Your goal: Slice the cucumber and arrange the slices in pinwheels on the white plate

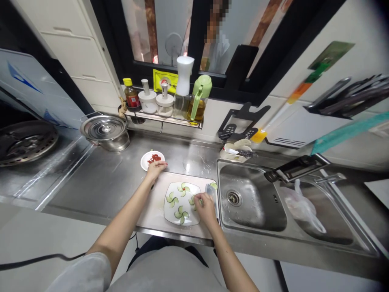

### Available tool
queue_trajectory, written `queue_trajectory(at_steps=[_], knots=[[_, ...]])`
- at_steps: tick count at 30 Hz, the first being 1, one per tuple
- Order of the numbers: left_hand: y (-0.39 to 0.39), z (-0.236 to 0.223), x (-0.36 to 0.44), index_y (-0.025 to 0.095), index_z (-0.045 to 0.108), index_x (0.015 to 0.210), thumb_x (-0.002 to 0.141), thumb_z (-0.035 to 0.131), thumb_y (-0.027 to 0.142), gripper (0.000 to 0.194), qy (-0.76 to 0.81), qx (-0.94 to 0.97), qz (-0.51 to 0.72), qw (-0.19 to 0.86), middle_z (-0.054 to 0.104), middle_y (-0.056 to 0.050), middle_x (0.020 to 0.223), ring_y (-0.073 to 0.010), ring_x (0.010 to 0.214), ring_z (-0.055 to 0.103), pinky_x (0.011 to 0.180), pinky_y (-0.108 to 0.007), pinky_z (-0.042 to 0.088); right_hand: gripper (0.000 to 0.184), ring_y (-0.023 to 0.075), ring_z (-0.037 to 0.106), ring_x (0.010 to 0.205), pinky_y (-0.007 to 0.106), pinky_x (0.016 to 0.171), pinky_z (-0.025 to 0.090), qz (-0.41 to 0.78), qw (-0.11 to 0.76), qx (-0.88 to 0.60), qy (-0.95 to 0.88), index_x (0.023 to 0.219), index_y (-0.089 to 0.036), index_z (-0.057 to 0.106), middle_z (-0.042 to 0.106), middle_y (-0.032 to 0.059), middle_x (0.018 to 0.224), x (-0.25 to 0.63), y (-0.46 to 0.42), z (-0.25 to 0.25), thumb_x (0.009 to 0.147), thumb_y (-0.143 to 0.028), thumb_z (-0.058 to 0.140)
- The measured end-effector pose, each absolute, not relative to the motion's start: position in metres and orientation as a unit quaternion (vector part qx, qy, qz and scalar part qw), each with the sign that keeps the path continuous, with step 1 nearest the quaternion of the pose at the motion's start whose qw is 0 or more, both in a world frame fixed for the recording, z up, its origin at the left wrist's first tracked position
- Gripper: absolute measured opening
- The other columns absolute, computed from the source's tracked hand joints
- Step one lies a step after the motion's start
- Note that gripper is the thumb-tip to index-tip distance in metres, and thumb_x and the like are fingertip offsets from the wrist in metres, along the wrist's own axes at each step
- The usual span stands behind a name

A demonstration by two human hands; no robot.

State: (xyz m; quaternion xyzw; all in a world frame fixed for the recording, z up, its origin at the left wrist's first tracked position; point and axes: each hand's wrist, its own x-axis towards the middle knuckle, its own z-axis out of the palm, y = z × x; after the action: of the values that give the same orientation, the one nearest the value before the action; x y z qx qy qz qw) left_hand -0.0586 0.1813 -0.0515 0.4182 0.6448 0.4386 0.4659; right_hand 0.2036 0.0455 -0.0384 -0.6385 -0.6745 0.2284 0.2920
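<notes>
A square white plate (170,209) lies on a pale cutting board (152,213) on the steel counter. Cucumber slices (172,198) are arranged on it in pinwheel shapes with red bits at their centres. My right hand (206,209) rests at the plate's right edge, fingers pinched on a cucumber slice there. My left hand (155,168) reaches to a small white saucer (145,163) of chopped red chilli (154,158), fingers curled over its near rim. A knife blade (210,190) lies at the board's right edge beside more cucumber.
A double steel sink (252,202) sits right of the board, with a plastic bag (299,207) in its far basin and a tap (296,168) above. A lidded steel pot (105,132) stands back left. A rack holds bottles and an oil dispenser (199,99).
</notes>
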Motion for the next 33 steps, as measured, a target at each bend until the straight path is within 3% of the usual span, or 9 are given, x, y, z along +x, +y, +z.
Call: queue_trajectory(at_steps=[6,16,22,27,33], knots=[[0.14,-0.041,-0.009,0.015,0.066,0.09,0.062,0.074,0.039,0.038,0.516,0.507,0.406,0.559,0.069,-0.004,0.076,-0.0148,0.071,0.064,0.073,-0.029,0.05,0.02,0.0203,0.055,0.085,0.032,0.08,0.04,0.232,0.319,-0.637,-0.662,0.077,-0.02,0.066,0.066,0.0046,0.082,0.202,0.06,-0.024,0.085,-0.028,0.049],[0.112,-0.033,0.026,0.019,0.065,0.099,0.07,0.069,0.033,0.032,0.452,0.641,0.304,0.541,0.068,0.0,0.075,-0.0116,0.066,0.057,0.068,-0.025,0.047,0.016,0.0204,0.052,0.093,0.033,0.089,0.037,0.258,0.311,-0.612,-0.68,0.089,-0.021,0.069,0.064,0.0048,0.091,0.209,0.061,-0.018,0.086,-0.029,0.056],[0.106,-0.036,0.034,0.02,0.067,0.102,0.07,0.069,0.033,0.035,0.428,0.666,0.265,0.55,0.068,0.0,0.075,-0.0118,0.066,0.057,0.067,-0.024,0.046,0.013,0.0201,0.051,0.091,0.032,0.086,0.036,0.263,0.274,-0.617,-0.689,0.082,-0.021,0.067,0.062,0.0033,0.087,0.211,0.056,-0.023,0.085,-0.026,0.056],[0.103,-0.043,0.037,0.022,0.068,0.103,0.069,0.069,0.033,0.036,0.451,0.669,0.243,0.539,0.07,0.001,0.076,-0.0132,0.067,0.057,0.071,-0.026,0.045,0.013,0.0178,0.052,0.085,0.029,0.082,0.036,0.271,0.27,-0.613,-0.691,0.078,-0.021,0.065,0.063,0.0018,0.082,0.215,0.054,-0.027,0.085,-0.024,0.054],[0.097,-0.048,0.035,0.024,0.067,0.097,0.075,0.061,0.028,0.024,0.575,0.678,0.196,0.414,0.07,0.001,0.083,-0.0152,0.072,0.059,0.077,-0.03,0.043,0.015,0.0139,0.051,0.062,0.024,0.061,0.033,0.309,0.204,-0.676,-0.637,0.078,-0.02,0.066,0.061,-0.0014,0.064,0.221,0.048,-0.04,0.085,-0.025,0.053]])
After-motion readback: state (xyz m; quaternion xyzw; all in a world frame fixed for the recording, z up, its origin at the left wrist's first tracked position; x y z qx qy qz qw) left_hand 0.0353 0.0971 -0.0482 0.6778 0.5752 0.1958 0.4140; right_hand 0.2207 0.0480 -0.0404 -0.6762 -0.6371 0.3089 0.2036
